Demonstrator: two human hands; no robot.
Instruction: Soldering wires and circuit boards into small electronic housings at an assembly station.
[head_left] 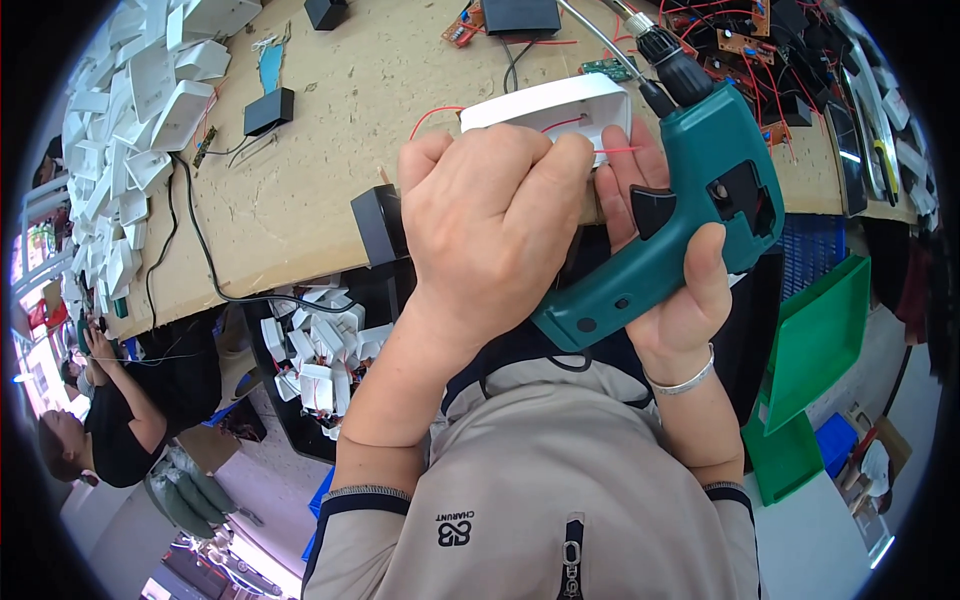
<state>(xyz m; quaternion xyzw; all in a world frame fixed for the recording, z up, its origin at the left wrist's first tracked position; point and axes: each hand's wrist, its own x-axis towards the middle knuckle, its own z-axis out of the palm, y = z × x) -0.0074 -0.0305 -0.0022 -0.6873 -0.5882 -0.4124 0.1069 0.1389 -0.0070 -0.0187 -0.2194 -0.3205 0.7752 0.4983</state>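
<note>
My left hand [490, 215] is closed, fingers curled, over the open side of a white plastic housing [545, 97]. A red wire [617, 150] comes out at its thumb and forefinger, which pinch it. Across the palm of my right hand [690, 285] lies a teal pistol-shaped soldering gun [640, 265] with a black trigger, its metal tube and black collar pointing away from me. The thumb of that hand presses on the tool's side, while its other fingers reach behind the trigger to the housing's edge. The left hand hides part of the housing's inside.
White plastic housings [150, 80] are heaped along the bench's left side. A black box [380, 225] stands at the near bench edge. Circuit boards with red wires [745, 45] lie far right. Below are a bin of white parts [320, 370] and green trays [815, 340]. Another person [120, 420] works at left.
</note>
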